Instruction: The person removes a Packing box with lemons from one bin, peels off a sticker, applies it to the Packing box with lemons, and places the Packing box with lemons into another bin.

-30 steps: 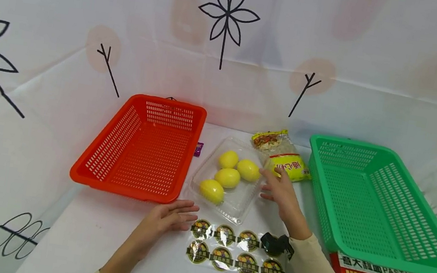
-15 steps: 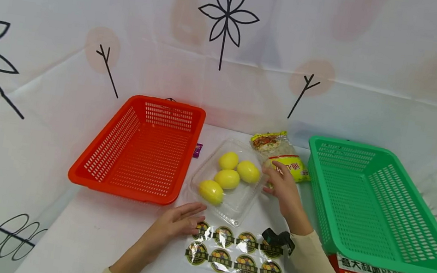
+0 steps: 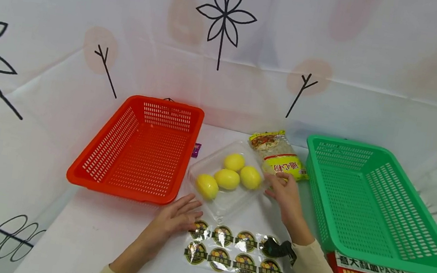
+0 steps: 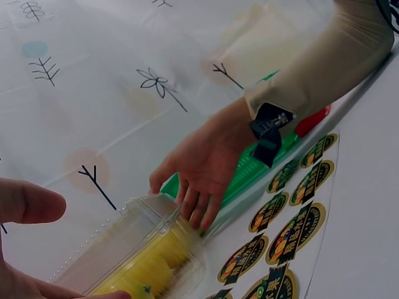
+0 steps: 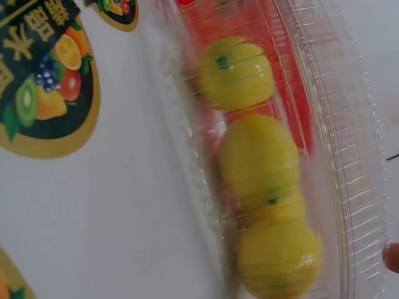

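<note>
Left grip loosely spread, empty, right grip at lemon container, hold obscured, cannot tell

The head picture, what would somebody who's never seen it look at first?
Probably the big red basket on the left and the big green basket on the right. Between them, four bright yellow lemons stand out in a clear plastic box, with a person's left hand by its near left side and right hand at its right edge.
</note>
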`<state>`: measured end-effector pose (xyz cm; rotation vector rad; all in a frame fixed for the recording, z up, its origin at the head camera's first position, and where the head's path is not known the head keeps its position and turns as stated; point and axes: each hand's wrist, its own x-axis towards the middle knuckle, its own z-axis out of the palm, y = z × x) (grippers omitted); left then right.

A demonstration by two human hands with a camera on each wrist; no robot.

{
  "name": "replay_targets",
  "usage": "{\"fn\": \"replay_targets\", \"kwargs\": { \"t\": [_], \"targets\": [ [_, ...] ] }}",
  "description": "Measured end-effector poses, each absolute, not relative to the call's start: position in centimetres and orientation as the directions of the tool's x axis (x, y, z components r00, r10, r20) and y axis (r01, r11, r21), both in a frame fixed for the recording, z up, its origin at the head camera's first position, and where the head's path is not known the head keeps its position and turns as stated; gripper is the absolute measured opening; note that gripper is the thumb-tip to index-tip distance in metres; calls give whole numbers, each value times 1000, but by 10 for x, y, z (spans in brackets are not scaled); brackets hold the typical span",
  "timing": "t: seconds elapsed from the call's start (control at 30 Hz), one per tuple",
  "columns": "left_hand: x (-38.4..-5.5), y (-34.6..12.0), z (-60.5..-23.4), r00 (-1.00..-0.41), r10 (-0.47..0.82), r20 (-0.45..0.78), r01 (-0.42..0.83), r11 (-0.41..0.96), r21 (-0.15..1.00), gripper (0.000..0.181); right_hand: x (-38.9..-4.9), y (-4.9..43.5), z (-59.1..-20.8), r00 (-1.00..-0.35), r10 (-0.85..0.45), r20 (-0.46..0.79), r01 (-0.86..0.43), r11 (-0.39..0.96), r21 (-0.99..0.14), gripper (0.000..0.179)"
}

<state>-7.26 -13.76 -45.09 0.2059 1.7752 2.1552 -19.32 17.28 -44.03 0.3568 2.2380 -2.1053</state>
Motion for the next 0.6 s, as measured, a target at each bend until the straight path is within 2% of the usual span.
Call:
{"fn": "replay_targets", "kwargs": {
  "t": [0.1, 0.37, 0.6],
  "targets": [
    [-75, -139, -452, -933, 344, -105, -171, -168, 971, 74, -189, 174, -441, -973, 147, -179, 188, 47, -981, 50],
    [-80, -142, -454, -938, 334, -94, -173, -214, 961, 70, -180, 180, -441, -978, 107, -178, 189, 100, -977, 70],
    [-80, -139, -457, -942, 326, -80, -160, -228, 960, 70, -167, 186, -445, -990, 57, -127, 135, 169, -976, 66]
  ]
}}
